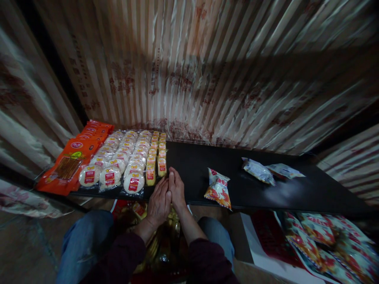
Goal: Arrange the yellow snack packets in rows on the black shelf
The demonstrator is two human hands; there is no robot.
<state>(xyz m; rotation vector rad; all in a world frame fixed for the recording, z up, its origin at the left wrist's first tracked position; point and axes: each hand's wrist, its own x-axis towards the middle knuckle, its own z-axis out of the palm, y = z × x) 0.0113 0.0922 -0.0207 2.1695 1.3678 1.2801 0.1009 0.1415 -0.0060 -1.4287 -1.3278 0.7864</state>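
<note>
My left hand (pixel 160 201) and my right hand (pixel 177 189) are pressed against each other at the front edge of the black shelf (pixel 189 169). The fingers point forward and the thumbs meet on top. Anything between the palms is hidden. Just ahead and to the left, two narrow columns of yellow wrapped snacks (pixel 151 171) lie on the shelf. Beside them are rows of round white crackers (pixel 134 182) in clear wrappers with red labels. Below my forearms, between my knees, a box holds more yellow wrapped snacks (pixel 152 248).
Overlapping orange snack packets (pixel 66 165) lie at the shelf's left end. A white and orange chip bag (pixel 218 187) sits right of my hands, with two silvery packets (pixel 258 170) farther right. An open carton (pixel 251 240) of similar bags stands below. Striped plastic sheeting (pixel 189 71) hangs behind.
</note>
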